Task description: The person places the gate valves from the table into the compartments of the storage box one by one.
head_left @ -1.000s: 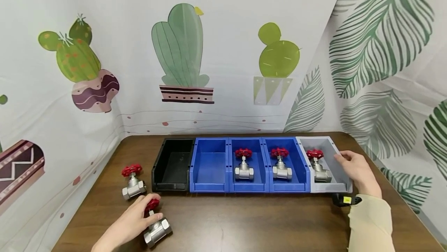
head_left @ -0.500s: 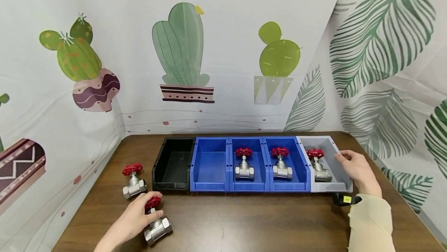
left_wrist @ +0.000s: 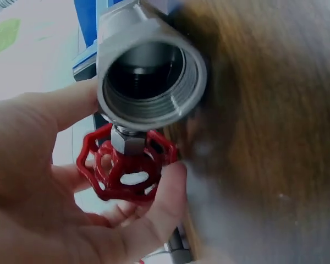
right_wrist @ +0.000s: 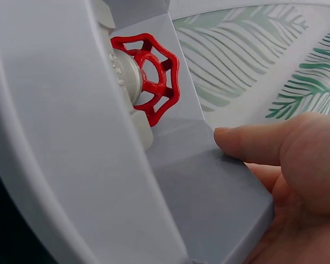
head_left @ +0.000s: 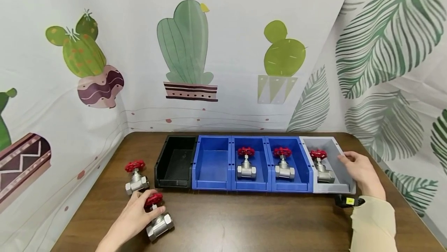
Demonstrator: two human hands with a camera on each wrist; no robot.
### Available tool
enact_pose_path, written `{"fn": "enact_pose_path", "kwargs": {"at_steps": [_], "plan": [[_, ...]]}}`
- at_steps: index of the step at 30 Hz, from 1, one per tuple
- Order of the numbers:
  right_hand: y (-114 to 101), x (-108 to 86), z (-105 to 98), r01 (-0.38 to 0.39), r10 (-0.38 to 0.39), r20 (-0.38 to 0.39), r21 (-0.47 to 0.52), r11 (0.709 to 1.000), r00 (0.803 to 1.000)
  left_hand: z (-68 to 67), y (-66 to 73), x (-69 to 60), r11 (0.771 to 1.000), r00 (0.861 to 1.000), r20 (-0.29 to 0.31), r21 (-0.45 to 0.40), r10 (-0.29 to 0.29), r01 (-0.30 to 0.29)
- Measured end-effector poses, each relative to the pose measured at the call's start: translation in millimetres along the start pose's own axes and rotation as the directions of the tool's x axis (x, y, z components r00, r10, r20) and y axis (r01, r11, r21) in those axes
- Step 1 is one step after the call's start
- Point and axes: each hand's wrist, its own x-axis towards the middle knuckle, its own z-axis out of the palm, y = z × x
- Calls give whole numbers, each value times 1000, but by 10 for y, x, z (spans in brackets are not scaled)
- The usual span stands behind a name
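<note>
My left hand (head_left: 134,214) holds a gate valve (head_left: 160,227) by its red handwheel, at the table's front left. In the left wrist view, fingers and thumb are curled round the handwheel (left_wrist: 133,165), and the threaded opening of the steel body faces the camera. My right hand (head_left: 360,169) grips the outer right wall of the grey bin (head_left: 338,164), its thumb on the rim. Inside that bin lies another valve (head_left: 324,175), whose red handwheel (right_wrist: 164,77) shows in the right wrist view. A further valve (head_left: 137,184) stands on the table just beyond my left hand.
Left of the grey bin, in one row, are a black bin (head_left: 173,183), an empty blue bin (head_left: 211,185) and two blue bins holding one valve each (head_left: 246,171) (head_left: 284,171). A patterned cloth (head_left: 237,50) hangs behind the brown table (head_left: 251,221).
The head view has shifted slightly, moving the scene a little right. Both hands keep their holds, and the valves and bins stay in about the same places.
</note>
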Motion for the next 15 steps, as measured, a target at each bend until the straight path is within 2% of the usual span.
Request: {"fn": "enact_pose_path", "kwargs": {"at_steps": [6, 10, 15], "plan": [[7, 18, -11, 11, -11, -5, -11, 1000, 1000, -25, 26, -33, 997, 999, 3, 53, -52, 52], [17, 13, -13, 3, -3, 2, -3, 1000, 1000, -43, 50, -27, 990, 993, 49, 98, -104, 99], [12, 5, -7, 5, -5, 3, -1, 1000, 1000, -65, 50, -22, 985, 985, 87, 106, -146, 137]]}}
